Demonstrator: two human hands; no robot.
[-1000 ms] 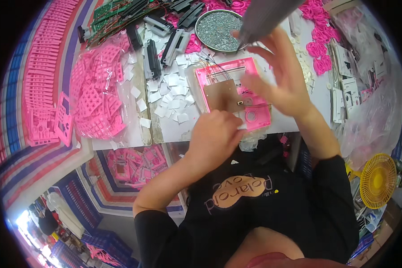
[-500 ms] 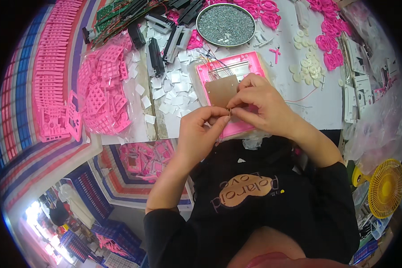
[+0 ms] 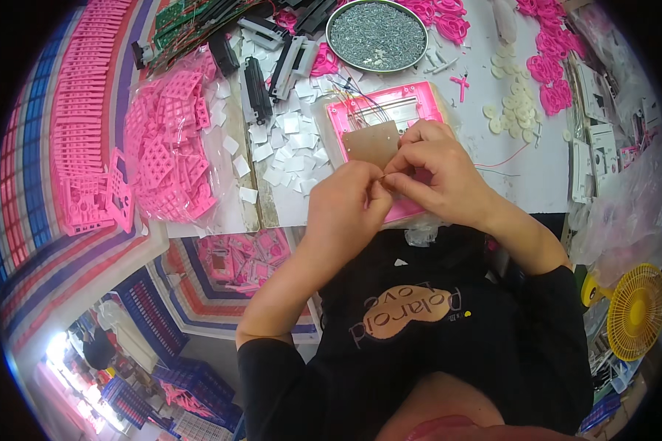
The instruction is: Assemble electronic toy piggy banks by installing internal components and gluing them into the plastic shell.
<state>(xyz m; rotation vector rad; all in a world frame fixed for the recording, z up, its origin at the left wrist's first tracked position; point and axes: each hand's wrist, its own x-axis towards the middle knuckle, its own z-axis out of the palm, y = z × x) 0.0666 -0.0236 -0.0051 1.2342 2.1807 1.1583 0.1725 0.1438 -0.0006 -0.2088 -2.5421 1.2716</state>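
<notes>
Over the near part of a pink plastic housing point(image 3: 435, 103), my two hands meet fingertip to fingertip. My left hand point(image 3: 349, 197) is closed in a pinch, its thumb and forefinger on a thin wire that barely shows. Just to its right, my right hand point(image 3: 438, 173) pinches the same fine wire; its other fingers curl beside the brown board. That flat brown board point(image 3: 370, 142) lies in the housing, partly covered by my right fingers. Several thin dark wires point(image 3: 371, 106) arch over the housing behind the board. Fingers hide most of the pinched wire.
A round tray of small screws point(image 3: 377, 37) stands beyond the housing. White square pieces point(image 3: 294, 158) and black parts point(image 3: 256, 92) lie to the left, near a bag of pink grids point(image 3: 171, 147). White discs point(image 3: 515, 110) lie right; a yellow fan point(image 3: 636, 312) stands lower right.
My left hand has turned and rolled inward, its fingers closing tighter near the right fingertips. My right hand stays in nearly the same pinch. The view has shifted slightly.
</notes>
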